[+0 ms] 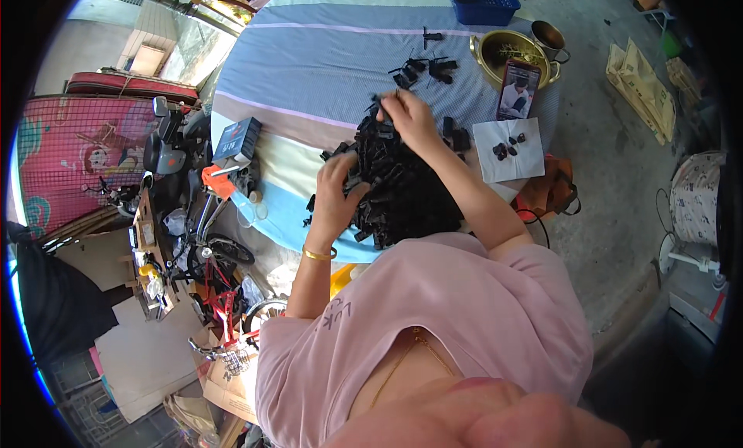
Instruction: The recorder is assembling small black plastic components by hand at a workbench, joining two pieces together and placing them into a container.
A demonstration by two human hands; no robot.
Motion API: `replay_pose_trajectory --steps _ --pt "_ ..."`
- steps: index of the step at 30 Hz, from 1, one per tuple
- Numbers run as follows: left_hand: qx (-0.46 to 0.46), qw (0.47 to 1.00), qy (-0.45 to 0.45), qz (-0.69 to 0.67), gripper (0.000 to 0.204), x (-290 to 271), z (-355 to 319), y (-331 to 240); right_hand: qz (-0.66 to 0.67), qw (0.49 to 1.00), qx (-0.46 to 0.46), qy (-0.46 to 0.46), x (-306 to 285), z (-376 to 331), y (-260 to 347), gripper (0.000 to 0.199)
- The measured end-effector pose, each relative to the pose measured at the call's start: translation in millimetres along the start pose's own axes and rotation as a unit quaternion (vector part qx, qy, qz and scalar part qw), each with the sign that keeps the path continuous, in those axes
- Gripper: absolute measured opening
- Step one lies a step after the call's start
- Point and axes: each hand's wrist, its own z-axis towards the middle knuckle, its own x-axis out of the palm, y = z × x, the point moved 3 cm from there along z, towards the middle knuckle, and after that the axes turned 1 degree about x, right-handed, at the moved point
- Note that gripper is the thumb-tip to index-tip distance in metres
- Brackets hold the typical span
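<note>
Sorting black clips [402, 192] (perhaps hundreds)

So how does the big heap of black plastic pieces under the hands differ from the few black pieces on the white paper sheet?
The big heap of black plastic pieces is dense and piled up; the few black pieces on the white paper sheet lie flat and spaced apart. The heap is touched by the left hand and right hand; the few lie untouched. Both are black.

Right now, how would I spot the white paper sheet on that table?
Start at the round striped table and go to its right edge, below the brass bowl. The white paper sheet lies there flat, right of the big black pile. Only it is white, carrying a few small black pieces.
</note>
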Motion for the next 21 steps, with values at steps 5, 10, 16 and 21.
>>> replay_pose_trajectory --steps 5,10,16,21 --pt "-0.066 0.921 -0.038 -0.381 0.074 -1 19 -27 0.069 0.99 0.038 0.114 22 -57 15 0.022" --pt "0.162 0.982 -0.092 0.043 0.072 -18 14 -71 0.042 0.99 0.102 0.094 9 -72 22 0.023" --pt "0.04 0.989 -0.058 -0.133 0.044 -9 -1 -43 0.03 0.994 0.055 0.092 10 -90 40 0.022" --pt "-0.069 0.931 -0.088 -0.348 0.034 -2 -13 -22 0.06 0.993 0.07 0.075 1 -94 48 0.016"
